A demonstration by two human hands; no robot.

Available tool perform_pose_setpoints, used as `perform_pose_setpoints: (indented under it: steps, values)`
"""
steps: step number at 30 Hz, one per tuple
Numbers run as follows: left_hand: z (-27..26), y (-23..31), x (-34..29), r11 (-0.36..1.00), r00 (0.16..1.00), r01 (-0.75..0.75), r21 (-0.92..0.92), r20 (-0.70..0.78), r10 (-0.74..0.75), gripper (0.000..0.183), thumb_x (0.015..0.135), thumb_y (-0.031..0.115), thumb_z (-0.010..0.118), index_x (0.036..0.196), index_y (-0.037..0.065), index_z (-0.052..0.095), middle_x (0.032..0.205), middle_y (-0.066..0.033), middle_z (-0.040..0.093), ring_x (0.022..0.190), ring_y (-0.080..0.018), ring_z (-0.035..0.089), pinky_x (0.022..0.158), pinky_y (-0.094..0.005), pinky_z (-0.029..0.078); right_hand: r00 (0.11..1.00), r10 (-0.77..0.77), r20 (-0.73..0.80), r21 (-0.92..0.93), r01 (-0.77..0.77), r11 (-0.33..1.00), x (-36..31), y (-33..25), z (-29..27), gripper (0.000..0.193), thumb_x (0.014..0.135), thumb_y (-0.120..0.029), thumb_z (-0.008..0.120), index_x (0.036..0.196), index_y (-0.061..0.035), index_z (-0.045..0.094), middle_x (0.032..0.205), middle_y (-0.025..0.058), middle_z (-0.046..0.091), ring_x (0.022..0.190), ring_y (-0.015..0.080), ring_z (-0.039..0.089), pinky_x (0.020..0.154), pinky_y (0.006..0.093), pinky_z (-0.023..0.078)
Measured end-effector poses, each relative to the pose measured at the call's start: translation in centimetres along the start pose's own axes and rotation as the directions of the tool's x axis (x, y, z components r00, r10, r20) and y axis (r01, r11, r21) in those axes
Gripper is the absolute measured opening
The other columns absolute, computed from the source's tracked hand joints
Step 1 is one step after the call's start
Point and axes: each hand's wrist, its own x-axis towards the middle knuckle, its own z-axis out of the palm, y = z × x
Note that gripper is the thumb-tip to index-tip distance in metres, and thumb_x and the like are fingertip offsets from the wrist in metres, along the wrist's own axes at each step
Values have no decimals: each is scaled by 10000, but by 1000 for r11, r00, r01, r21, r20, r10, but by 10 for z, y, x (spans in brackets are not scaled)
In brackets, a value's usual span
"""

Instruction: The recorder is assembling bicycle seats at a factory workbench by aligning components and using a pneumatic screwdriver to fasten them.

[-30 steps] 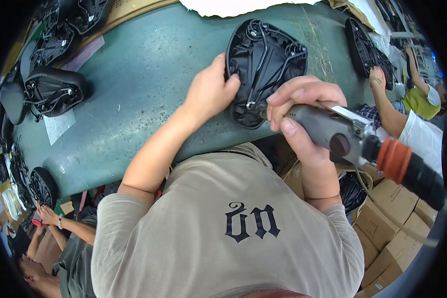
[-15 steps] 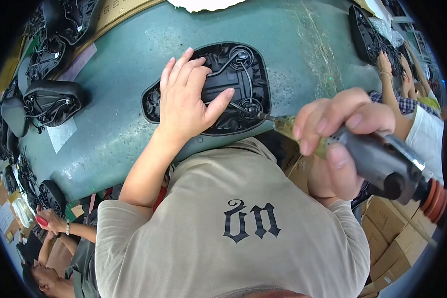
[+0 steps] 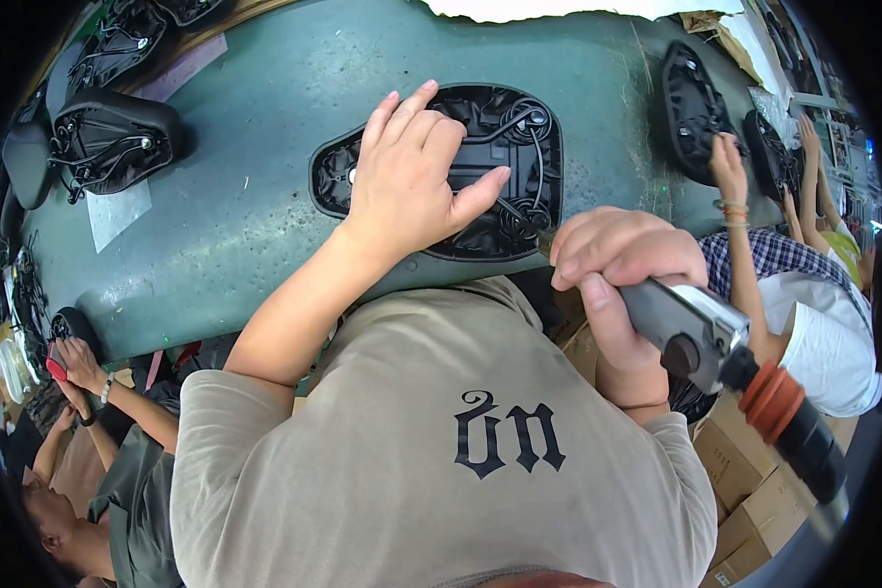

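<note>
An upside-down bicycle saddle [image 3: 485, 157], its black underside with coil springs and bent metal rails facing up, lies on the green table [image 3: 265, 245]. My left hand [image 3: 407, 186] rests over its narrower left half, open, fingers stretched and thumb reaching toward the middle. My right hand [image 3: 632, 255] is closed around a grey power screwdriver [image 3: 681, 328] with orange rings near its tail. The tool slants down to the right. Its front end is at the saddle's near right spring [image 3: 531, 218]; my fingers partly cover it, so I cannot tell whether the bit touches a screw.
More saddles [image 3: 118, 142] lie at the left, near a sheet of paper [image 3: 120, 211]. At the right, a co-worker's hand [image 3: 727, 167] touches another saddle [image 3: 686, 113]. A second co-worker at lower left holds a red object [image 3: 57, 363]. Cardboard boxes [image 3: 740, 470] stand below right.
My right hand and the screwdriver have shifted left, and the tool's tail has swung lower. My left hand still lies on the saddle. The view has shifted somewhat.
</note>
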Motion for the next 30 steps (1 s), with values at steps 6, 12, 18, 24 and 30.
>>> perform_pose_setpoints:
  steps: [6,12,18,24,30]
  values:
    - [-4,-4,2,1000,1000,-16,11,15,16,429,819,437,811,887,51,636,966,-157,672,1249,-403,629,1118,-564,428,997,10,-83,-18,-11,1000,4,-31,-1,334,863,63,677,1136,-52,524,1027,171,669,734,205,668,671,367,590]
    - [-40,-31,16,925,905,-154,-347,327,274,320,829,277,774,813,26,576,925,-189,664,1198,-414,660,1117,-523,487,986,-123,-111,91,134,987,9,-58,-36,427,906,-113,584,1319,-54,492,1123,148,554,682,167,630,662,380,533]
    - [-47,-33,10,900,888,-147,-411,346,303,188,809,123,665,911,-14,587,1236,-228,666,1313,-431,597,1155,-553,454,985,-33,-172,214,70,974,17,-14,-24,444,921,-72,550,1355,-16,476,1113,203,552,690,221,619,695,435,541]
    - [-50,-36,4,909,901,-139,-393,330,281,200,789,120,676,926,-10,611,1240,-229,669,1304,-429,603,1142,-548,467,959,164,-230,278,-97,956,27,11,2,356,911,23,693,1190,-48,483,997,168,607,715,210,619,681,395,570]
    - [-40,-45,-2,855,932,-249,-456,126,339,217,847,190,691,853,-18,627,1076,-204,684,1177,-409,667,1077,-516,519,983,151,-103,342,-107,934,40,20,9,229,906,0,637,1079,-31,490,926,157,563,649,212,560,634,388,514]
